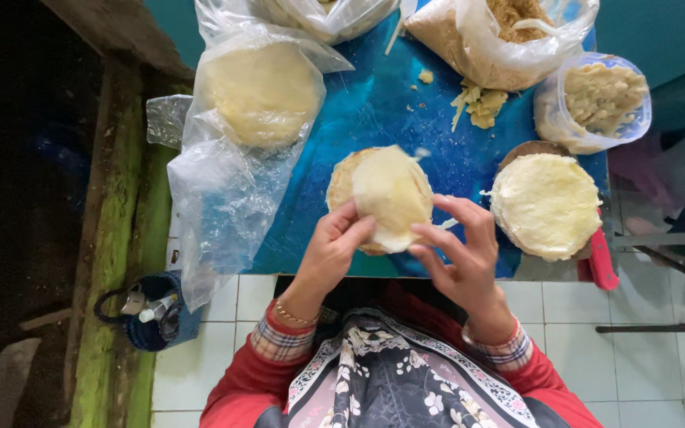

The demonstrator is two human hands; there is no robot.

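A thin pale round wrapper (pixel 392 194) is held up over a brown round board (pixel 342 184) on the blue table (pixel 374 103). My left hand (pixel 332 250) pinches its lower left edge with thumb and fingers. My right hand (pixel 460 246) touches its lower right edge, fingers spread. A stack of the same pale wrappers (pixel 547 204) lies on a second brown board just right of my right hand.
A clear plastic bag holding a pale round stack (pixel 259 91) lies at the left. At the back are a bag of brown crumbs (pixel 501 32), a tub of pale strips (pixel 600 99) and loose shreds (pixel 481 103). A red handle (pixel 602 257) sits by the right edge. White tiled floor lies below.
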